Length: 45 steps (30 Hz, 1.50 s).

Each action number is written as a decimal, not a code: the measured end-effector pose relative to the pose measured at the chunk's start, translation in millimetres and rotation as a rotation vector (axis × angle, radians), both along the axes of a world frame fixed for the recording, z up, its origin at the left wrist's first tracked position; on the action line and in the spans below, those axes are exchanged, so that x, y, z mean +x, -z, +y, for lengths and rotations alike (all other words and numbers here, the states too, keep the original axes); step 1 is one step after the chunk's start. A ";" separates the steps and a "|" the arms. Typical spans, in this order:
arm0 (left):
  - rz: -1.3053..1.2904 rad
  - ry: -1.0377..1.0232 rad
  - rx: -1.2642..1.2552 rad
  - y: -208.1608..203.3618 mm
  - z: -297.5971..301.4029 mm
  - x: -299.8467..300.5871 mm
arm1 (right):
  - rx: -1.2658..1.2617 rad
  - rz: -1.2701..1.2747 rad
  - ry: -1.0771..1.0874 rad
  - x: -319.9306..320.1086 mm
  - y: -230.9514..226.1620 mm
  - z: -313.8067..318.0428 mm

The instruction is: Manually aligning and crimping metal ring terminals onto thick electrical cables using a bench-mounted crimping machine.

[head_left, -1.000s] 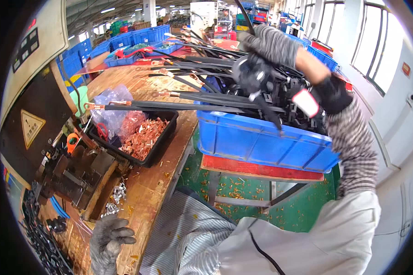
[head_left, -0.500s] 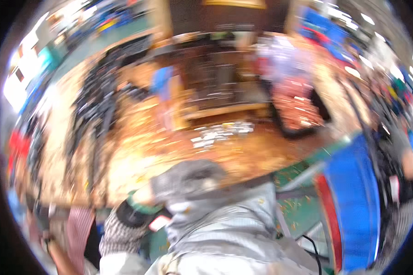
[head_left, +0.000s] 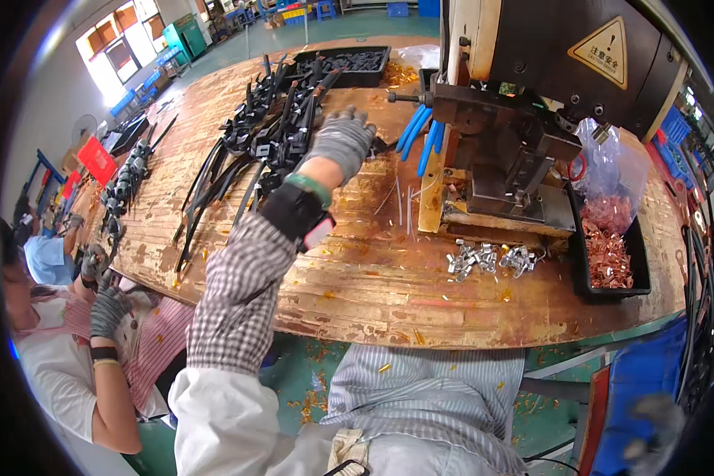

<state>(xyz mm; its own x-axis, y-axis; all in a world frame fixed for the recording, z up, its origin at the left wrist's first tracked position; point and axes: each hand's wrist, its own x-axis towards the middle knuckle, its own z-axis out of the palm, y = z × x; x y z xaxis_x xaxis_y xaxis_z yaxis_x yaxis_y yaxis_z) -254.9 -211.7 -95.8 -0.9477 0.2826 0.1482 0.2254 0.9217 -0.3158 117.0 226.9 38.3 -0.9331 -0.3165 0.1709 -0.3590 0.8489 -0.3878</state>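
My left hand point(head_left: 343, 144), in a grey knit glove, reaches over the wooden table beside a pile of black cables with connectors point(head_left: 274, 131). Its fingers are stretched out and slightly apart, and I see nothing held in them. At the lower right, a blurred grey shape that looks like my gloved right hand point(head_left: 654, 424) is in front of a blue panel point(head_left: 639, 397); its fingers cannot be made out. Several small silvery metal terminals point(head_left: 484, 260) lie in front of a dark press machine point(head_left: 523, 159). Blue curved strips point(head_left: 419, 135) hang at the machine's left side.
A black tray point(head_left: 646, 287) of copper-coloured pieces stands right of the press, with a clear plastic bag point(head_left: 615, 159) behind. Another black tray point(head_left: 385, 57) sits at the back. Black cables point(head_left: 694, 317) hang at the far right. A gloved co-worker point(head_left: 79, 341) sits at left.
The view has swung left and sharpened. My left hand has gone from the table's front edge out to the cable pile. My right hand has moved down from beside the hanging cables.
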 end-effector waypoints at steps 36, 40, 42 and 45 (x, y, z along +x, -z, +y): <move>-0.252 0.708 -0.322 -79.6 50.1 192.0 | -0.045 0.217 -0.536 -122.3 179.5 -161.0; -0.513 0.588 -0.524 -52.8 59.5 160.3 | 0.016 0.090 -0.369 -124.3 181.5 -157.4; -0.442 0.668 -0.326 -50.6 63.3 161.5 | -0.065 0.093 -0.341 -129.2 185.6 -157.6; -0.569 0.811 0.276 -48.7 100.5 174.3 | -0.160 0.155 -0.304 -139.0 186.9 -153.8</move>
<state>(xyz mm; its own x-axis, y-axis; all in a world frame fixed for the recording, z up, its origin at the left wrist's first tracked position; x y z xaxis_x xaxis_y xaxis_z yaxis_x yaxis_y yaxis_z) -80.6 -111.2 -47.1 -0.4374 0.8929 -0.1065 0.8623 0.4501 0.2321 -22.0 73.1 -148.6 -0.7599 -0.5326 0.3727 -0.6500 0.6279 -0.4281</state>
